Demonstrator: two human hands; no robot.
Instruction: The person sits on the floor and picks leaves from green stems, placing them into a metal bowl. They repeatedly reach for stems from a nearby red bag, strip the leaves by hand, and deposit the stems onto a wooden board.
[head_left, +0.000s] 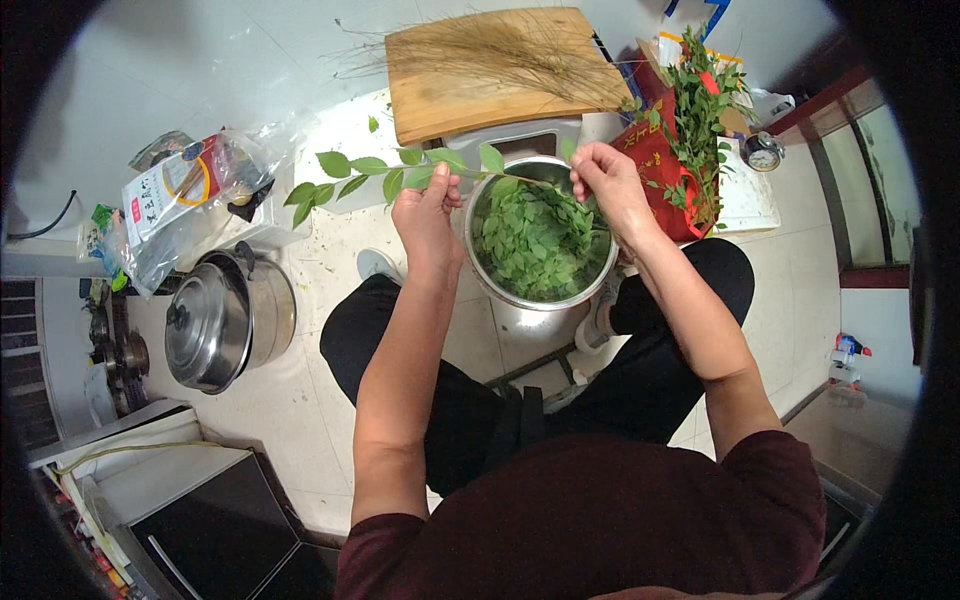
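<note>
A leafy green stem runs roughly level across the view, pinched between the thumb and fingers of my left hand. Its leaves fan out to the left, and its bare end reaches over a round stainless steel pot. My right hand is over the pot's right rim, its fingertips closed on a small green leaf near that bare end. Loose green leaves cover the bottom of the pot, which stands on the floor between my legs.
Thin stripped stems lie across a wooden cutting board. To the right, leafy branches stick out of a red bag, beside a small dial device. On the left are a lidded steel pot and plastic packaging.
</note>
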